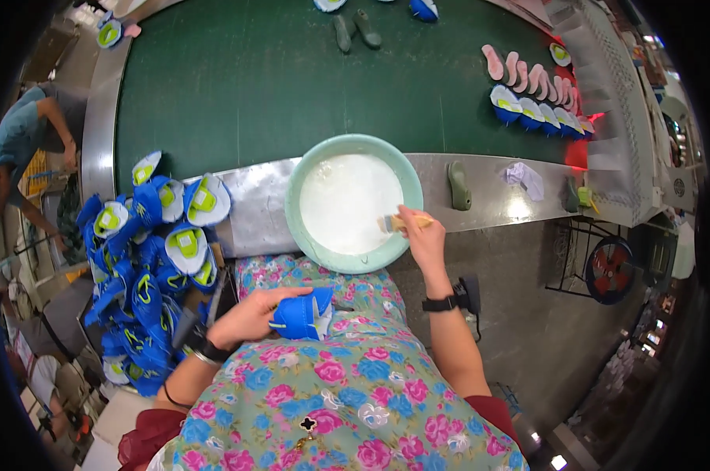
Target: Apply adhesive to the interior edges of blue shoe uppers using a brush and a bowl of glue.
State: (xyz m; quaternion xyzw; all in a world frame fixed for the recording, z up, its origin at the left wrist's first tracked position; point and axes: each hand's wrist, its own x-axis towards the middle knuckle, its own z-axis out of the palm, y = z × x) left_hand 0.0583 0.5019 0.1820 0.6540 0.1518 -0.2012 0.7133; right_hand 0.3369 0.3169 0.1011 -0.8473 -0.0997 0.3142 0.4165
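My left hand point(254, 316) is closed around a blue shoe upper point(298, 317) with a white lining, held low over my flowered apron. In my right hand point(423, 239) is a flat brush point(398, 224) with a pale wooden handle, gripped between thumb and fingers. Its bristles are over the right side of a light green basin point(412, 182), close to the white liquid point(350, 202) inside. Whether the bristle tips touch the liquid, I cannot tell. A large heap of blue shoe uppers point(145, 289) with white and lime-green insides lies to my left.
The basin sits on the metal edge of a green conveyor belt point(237, 86). Right of it are a dark green shoe last point(458, 186) and a white cloth point(525, 181). Pink insoles point(522, 76) and blue uppers point(531, 109) line the far right. A person point(37, 133) bends at left.
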